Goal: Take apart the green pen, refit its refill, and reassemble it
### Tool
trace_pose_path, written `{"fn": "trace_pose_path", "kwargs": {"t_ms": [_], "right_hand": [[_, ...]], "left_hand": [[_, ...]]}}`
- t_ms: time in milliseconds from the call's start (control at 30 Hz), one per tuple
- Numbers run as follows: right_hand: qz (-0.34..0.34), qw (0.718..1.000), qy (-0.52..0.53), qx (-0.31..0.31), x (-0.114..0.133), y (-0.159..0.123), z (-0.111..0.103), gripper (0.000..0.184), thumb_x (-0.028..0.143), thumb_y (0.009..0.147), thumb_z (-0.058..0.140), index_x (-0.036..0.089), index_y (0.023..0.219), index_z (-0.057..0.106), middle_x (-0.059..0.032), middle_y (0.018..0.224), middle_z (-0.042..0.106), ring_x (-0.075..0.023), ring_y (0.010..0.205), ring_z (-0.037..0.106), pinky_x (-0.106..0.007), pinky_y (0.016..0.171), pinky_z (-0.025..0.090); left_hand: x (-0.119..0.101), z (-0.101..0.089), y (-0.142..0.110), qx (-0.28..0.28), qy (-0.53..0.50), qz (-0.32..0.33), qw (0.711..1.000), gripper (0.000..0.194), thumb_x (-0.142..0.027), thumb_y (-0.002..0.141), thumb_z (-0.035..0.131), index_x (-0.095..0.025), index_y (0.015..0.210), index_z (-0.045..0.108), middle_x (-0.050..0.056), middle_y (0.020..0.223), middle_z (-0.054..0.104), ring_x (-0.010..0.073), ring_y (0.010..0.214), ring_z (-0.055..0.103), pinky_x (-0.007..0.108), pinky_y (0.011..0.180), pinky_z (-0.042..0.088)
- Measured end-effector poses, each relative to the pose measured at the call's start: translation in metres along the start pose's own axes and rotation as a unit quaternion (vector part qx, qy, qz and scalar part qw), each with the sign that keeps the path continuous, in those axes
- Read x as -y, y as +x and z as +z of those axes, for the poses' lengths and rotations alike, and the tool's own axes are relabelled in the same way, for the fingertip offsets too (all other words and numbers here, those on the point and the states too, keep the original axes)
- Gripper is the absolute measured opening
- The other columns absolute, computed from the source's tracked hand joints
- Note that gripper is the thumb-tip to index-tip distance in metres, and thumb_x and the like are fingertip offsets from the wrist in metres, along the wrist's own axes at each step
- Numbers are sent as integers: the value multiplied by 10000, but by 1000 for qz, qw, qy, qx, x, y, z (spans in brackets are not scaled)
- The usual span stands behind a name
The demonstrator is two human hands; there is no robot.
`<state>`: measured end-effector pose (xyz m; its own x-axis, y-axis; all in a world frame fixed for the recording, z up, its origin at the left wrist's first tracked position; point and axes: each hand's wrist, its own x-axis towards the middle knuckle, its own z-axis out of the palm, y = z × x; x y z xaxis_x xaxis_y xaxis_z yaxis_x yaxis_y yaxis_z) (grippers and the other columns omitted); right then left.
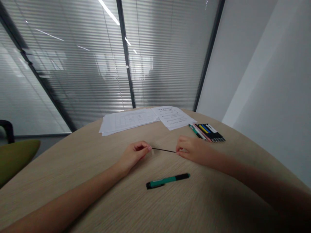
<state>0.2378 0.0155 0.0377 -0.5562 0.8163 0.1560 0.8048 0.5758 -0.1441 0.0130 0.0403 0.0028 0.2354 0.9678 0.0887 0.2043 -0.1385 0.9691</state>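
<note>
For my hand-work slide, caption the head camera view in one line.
Left hand and right hand hold a thin black rod over a wooden table, near a green pen.

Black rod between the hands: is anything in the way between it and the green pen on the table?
Nothing visible is. The thin black rod, pinched between the left hand and the right hand, sits just beyond the green pen.

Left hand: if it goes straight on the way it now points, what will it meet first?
Past the thin black rod that it pinches, the left hand would probably meet the right hand, which holds the rod's other end. Depth is somewhat unclear.
</note>
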Motion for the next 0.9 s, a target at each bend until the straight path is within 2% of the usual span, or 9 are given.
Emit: {"fn": "trace_pose_path", "kwargs": {"t_ms": [267, 400, 900], "right_hand": [[15, 998, -58, -19, 2, -1, 13, 117, 183, 793, 484, 158, 786, 598, -30, 839, 575, -121, 688, 531, -225, 558, 311], [6, 998, -57, -4, 5, -1, 16, 118, 188, 791, 496, 151, 770, 606, -29, 827, 579, -112, 676, 532, -219, 540, 292], [10, 998, -54, -4, 12, -2, 25, 128, 180, 771, 473, 151, 740, 593, -27, 799, 584, -100, 627, 517, -224, 517, 272]], "left_hand": [[-3, 1, -3, 14, 3, 16, 1000, 176, -333, 610, 612, -179, 534, 571, -47, 489, 430, 84, 425, 326, 199, 411, 218], [-1, 1, -2, 21, 0, 37, 999, 159, -307, 608, 616, -177, 526, 578, -39, 546, 470, 80, 451, 342, 195, 431, 243], [-1, 2, -2, 38, 21, 51, 998, 142, -315, 617, 611, -186, 557, 603, -23, 586, 508, 94, 480, 380, 203, 459, 275]]}}
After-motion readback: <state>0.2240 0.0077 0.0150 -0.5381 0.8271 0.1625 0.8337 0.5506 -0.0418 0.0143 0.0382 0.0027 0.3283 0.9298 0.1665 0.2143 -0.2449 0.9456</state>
